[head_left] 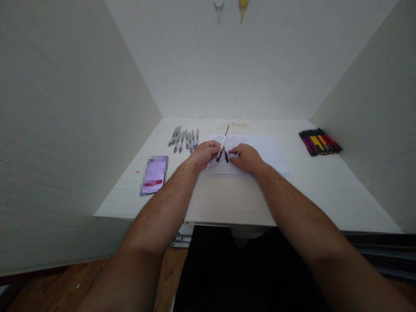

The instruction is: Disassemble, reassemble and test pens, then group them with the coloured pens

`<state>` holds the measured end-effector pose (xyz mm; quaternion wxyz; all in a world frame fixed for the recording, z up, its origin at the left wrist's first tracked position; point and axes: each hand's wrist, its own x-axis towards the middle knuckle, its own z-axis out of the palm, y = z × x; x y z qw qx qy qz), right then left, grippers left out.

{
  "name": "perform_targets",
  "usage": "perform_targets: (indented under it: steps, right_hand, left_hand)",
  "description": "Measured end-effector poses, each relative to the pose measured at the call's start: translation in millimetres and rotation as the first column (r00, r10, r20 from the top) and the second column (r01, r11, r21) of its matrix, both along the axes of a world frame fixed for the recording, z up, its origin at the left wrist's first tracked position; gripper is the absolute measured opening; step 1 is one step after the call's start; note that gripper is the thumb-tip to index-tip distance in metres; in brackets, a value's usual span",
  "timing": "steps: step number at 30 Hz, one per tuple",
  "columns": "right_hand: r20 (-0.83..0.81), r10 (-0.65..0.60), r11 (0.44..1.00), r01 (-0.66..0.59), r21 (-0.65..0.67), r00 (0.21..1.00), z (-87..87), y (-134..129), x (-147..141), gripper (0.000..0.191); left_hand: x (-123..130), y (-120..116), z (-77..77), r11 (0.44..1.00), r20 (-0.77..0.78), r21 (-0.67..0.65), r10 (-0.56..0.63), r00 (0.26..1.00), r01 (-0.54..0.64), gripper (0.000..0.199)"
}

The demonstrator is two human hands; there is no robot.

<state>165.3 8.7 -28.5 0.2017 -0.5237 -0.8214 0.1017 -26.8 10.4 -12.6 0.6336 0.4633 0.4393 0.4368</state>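
Observation:
My left hand [205, 154] is closed, with its fingertips pinching a slim white pen [223, 142]. The pen slants, its thin dark tip pointing away from me and its black end near me. Just right of it, my right hand [246, 157] is closed too, its thumb and fingertips at a small black pen cap [226, 156]. The two pieces are apart but close together. Beneath both hands lie white sheets of paper [268, 151], with handwriting partly covered on the left side.
Several clear-grey pens [186, 139] lie left of the paper. A phone [154, 175] with a lit screen rests nearer on the left. Several red, yellow and blue pens with black ends [320, 141] sit at the right. Walls enclose the white desk [227, 199] on three sides.

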Motion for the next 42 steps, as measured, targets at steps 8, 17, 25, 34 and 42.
perform_targets:
  steps: [8, 17, 25, 34, 42]
  right_hand:
    - [0.022, 0.009, 0.999, -0.010, 0.046, 1.000, 1.8, -3, -4, 0.029]
    - [0.092, -0.014, 0.999, 0.010, 0.043, 0.996, 7.7, -7, -3, 0.022]
    - [0.168, -0.037, 0.999, 0.032, 0.031, 0.985, 14.4, -11, -6, 0.021]
    - [0.220, -0.055, 0.998, 0.047, 0.041, 0.974, 14.5, -12, -8, 0.024]
    - [0.172, -0.064, 0.997, 0.055, 0.059, 0.983, 9.5, -9, -1, 0.022]
  left_hand:
    - [0, 2, -3.0, 1.000, -0.012, 0.011, -0.010, 1.000, 0.010, 0.010]
    - [-1, 4, -5.9, 0.999, -0.047, 0.027, -0.028, 0.999, 0.029, 0.008]
    - [-2, 4, -4.7, 0.999, -0.071, 0.022, -0.023, 0.997, 0.025, 0.009]
    - [-3, 1, 3.7, 1.000, -0.048, -0.008, 0.005, 0.999, -0.005, 0.008]
    - [-3, -1, 3.2, 1.000, -0.033, -0.016, 0.000, 0.999, 0.000, 0.009]
